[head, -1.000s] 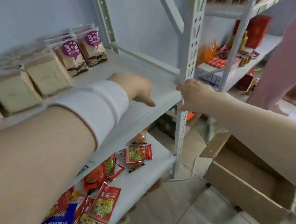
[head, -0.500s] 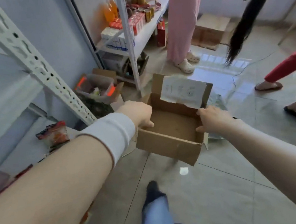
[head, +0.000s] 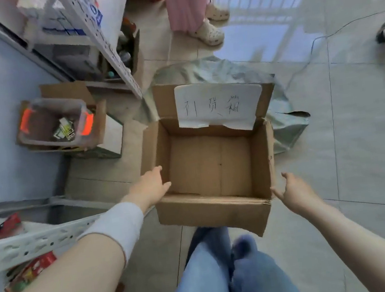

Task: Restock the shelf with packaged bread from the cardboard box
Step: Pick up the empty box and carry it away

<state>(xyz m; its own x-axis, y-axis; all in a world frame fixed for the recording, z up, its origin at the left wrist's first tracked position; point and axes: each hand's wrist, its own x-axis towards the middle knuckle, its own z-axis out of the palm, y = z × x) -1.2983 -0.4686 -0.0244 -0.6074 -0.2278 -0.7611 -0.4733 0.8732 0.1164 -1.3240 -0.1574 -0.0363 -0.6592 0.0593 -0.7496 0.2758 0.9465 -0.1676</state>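
Head view: between our open, empty left hand (head: pixel 151 188) and right hand (head: pixel 293 190) sits the brown cardboard box (head: pixel 214 209); grip evenly.

Cardboard box (head: pixel 215 206) on floor (head: pixel 358 148) between both hands; shelf (head: pixel 27 241) left; plastic bin (head: pixel 36 122) left behind.

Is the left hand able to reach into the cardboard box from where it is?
Probably yes. The cardboard box is open on top with nothing showing inside, and the left hand is right at its left wall, with nothing between them.
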